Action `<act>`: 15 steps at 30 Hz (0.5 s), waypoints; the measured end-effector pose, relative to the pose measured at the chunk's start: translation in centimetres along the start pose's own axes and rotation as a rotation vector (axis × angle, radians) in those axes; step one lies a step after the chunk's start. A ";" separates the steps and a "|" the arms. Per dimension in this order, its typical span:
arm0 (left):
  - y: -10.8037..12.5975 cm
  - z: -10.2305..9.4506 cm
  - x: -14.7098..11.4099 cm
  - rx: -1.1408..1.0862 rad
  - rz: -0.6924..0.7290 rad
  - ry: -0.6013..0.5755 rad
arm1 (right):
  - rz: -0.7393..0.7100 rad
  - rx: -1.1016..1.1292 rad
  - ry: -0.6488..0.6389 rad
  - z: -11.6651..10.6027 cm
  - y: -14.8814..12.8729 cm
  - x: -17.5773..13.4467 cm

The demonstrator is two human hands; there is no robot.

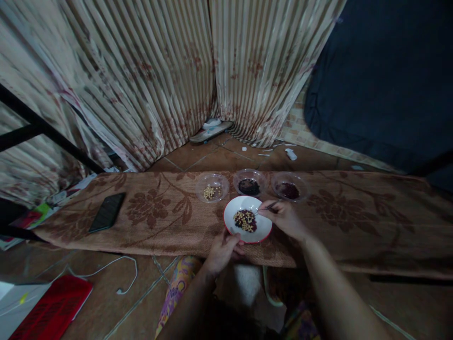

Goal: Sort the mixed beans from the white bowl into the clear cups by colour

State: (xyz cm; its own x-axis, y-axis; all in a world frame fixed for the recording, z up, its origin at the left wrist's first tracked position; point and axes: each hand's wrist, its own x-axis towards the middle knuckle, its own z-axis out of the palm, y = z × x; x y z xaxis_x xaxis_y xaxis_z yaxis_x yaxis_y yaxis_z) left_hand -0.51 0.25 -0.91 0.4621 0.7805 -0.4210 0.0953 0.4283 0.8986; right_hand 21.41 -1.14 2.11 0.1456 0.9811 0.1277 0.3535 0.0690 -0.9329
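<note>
A white bowl with a red rim [230, 208] holds a mix of pale yellow and dark beans [245, 220]. My left hand [223, 250] is closed on its near left edge, thumb toward the rim. In my right hand [285, 219], at the bowl's right side, a thin metal utensil [271, 206] is pinched; its tip reaches down toward the beans, and its exact kind is unclear. Behind the bowl stand three clear plastic bowls: one with pale yellow beans [211, 192], one with black beans [249, 186] and one with dark red beans [289, 190].
A brown flowered cloth [339, 245] covers the low, long table. A dark phone [107, 212] lies at its left. Beyond are striped curtains [170, 85], a skateboard [211, 132] and scraps on the tiled floor. A red item [53, 307] and a white cable [136, 269] lie lower left.
</note>
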 end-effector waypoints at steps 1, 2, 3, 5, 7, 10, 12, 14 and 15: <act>-0.1 0.0 0.0 -0.002 0.001 0.002 | 0.001 -0.006 -0.005 0.1 0.1 0.1; -0.1 0.0 0.1 -0.002 -0.001 0.001 | 0.004 -0.016 -0.014 0.1 0.2 0.1; -0.2 0.0 0.1 0.000 -0.002 -0.002 | 0.008 -0.029 -0.024 0.2 0.2 0.2; -0.2 -0.1 0.2 0.008 -0.006 -0.007 | 0.015 -0.055 -0.038 0.2 0.4 0.2; -0.2 -0.1 0.2 0.014 -0.007 -0.006 | 0.015 -0.077 -0.049 0.3 0.5 0.1; -0.2 -0.2 0.2 0.020 -0.003 -0.007 | 0.013 -0.099 -0.054 0.3 0.4 0.1; -0.2 -0.2 0.2 0.024 0.001 -0.013 | 0.016 -0.101 -0.055 0.3 0.3 0.1; -0.1 -0.1 0.1 0.030 0.005 -0.012 | 0.016 -0.095 -0.061 0.4 0.2 0.2; 0.0 -0.1 0.0 0.033 0.008 -0.011 | 0.014 -0.094 -0.063 0.4 0.1 0.2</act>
State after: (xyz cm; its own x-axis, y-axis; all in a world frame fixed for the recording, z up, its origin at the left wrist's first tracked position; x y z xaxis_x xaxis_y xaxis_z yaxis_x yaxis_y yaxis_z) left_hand -0.60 0.32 -0.89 0.4730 0.7786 -0.4124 0.1207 0.4065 0.9057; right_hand 21.12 -0.86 1.88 0.0940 0.9915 0.0903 0.4373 0.0404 -0.8984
